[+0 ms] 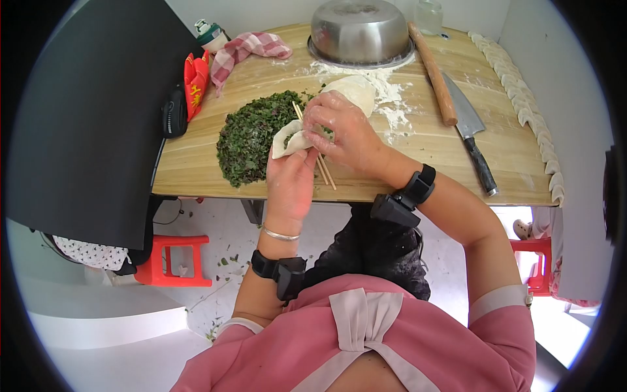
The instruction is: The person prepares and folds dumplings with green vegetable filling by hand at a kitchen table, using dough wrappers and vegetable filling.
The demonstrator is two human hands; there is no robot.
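A pale dough wrapper (285,139) with green filling is held in front of the chopped greens. My left hand (291,179) supports it from below, fingers wrapped round its lower side. From the right, my right hand (341,129) pinches the wrapper's edge with bent fingers. A pair of chopsticks (324,171) lies partly under my hands. The large heap of chopped greens (251,138) is to the left of the wrapper. Beyond my right hand a round piece of dough (356,93) rests on loose flour.
A metal bowl (359,32) stands upside down at the back. The rolling pin (432,73) and a cleaver (465,112) lie to the right. Dumplings (519,95) line the right edge. A checked cloth (248,52) and red packet (196,85) are at the left.
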